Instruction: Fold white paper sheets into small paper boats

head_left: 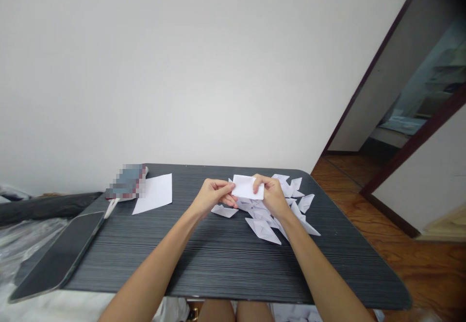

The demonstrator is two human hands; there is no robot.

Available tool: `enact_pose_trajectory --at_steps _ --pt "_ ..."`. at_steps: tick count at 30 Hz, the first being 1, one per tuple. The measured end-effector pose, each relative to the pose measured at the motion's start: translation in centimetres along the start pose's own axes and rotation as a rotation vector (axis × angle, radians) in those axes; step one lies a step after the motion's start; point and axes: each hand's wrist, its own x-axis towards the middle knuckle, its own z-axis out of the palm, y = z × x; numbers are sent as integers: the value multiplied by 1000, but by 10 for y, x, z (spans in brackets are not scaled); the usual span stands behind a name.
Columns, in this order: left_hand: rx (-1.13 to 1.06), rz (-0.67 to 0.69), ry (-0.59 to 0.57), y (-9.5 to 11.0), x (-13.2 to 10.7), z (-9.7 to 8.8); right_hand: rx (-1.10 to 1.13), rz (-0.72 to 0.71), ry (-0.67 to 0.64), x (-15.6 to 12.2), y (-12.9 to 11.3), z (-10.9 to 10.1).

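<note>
A small folded white paper (pixel 246 186) is held up above the dark striped table (pixel 204 254). My left hand (pixel 213 194) pinches its left edge, fingers closed on it. My right hand (pixel 270 193) grips its right side, with the fingers curled over the top edge. Just under and to the right of both hands lies a heap of several folded white paper shapes (pixel 282 212); one of them (pixel 224 211) lies right below my left hand.
A flat white sheet (pixel 155 193) lies at the table's back left beside a blurred-out object (pixel 126 181). A dark tablet (pixel 60 254) overhangs the left edge. A white wall stands behind; wooden floor (pixel 418 254) and a doorway are at the right.
</note>
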Motion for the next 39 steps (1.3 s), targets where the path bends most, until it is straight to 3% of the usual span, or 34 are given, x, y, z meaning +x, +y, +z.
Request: enact_pose_trajectory --at_steps 15,19,25,30,39 --pt "141 58 -1 5 -4 6 -151 -36 8 0 -4 1" --pt "187 80 10 5 -4 6 -200 -42 -43 2 -5 -5" --pt "344 146 -76 7 -8 2 -222 -37 17 3 -22 -17" --pt "537 201 -212 6 -14 5 -446 49 -133 -3 -28 -2" --pt "673 219 -276 11 -16 5 -552 -71 -352 -6 -30 0"
